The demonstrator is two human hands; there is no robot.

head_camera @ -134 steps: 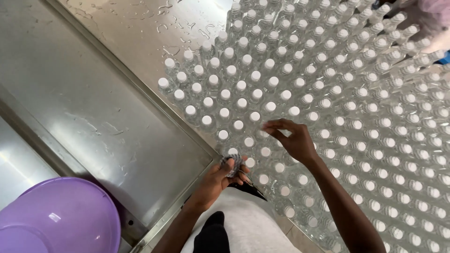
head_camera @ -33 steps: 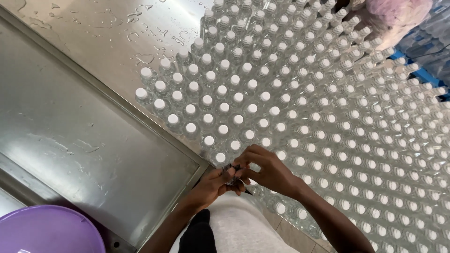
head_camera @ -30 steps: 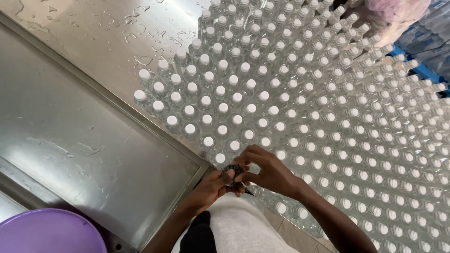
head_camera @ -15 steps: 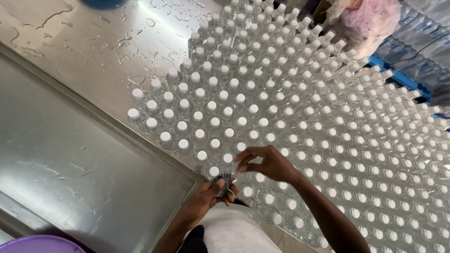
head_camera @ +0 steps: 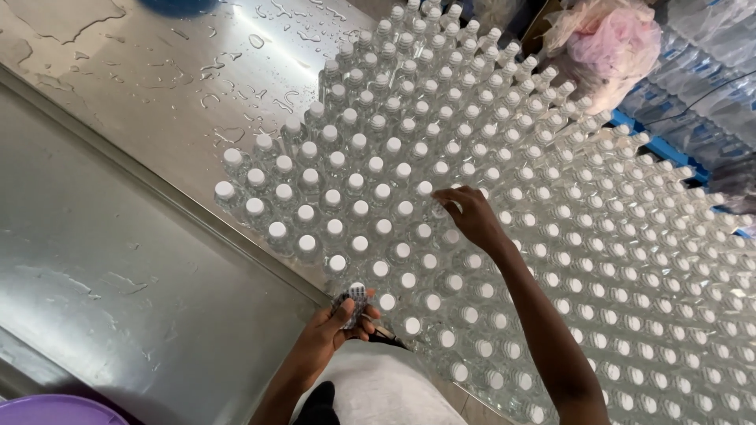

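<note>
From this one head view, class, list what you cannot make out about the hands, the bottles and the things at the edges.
- Right hand: fingertips lie among the bottle caps; whether they grip one is hidden.
- Left hand: the small patterned bundle in it is too small to identify.
- Purple basin: cut off by the bottom edge.
- Blue object: cut off by the top edge.
- Pink bag: contents hidden.

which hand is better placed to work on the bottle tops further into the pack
Probably the right. The right hand is stretched out over the capped bottles, fingertips at a cap well inside the block. The left hand sits back at the near edge, pinching a small bundle of patterned pieces.
</note>
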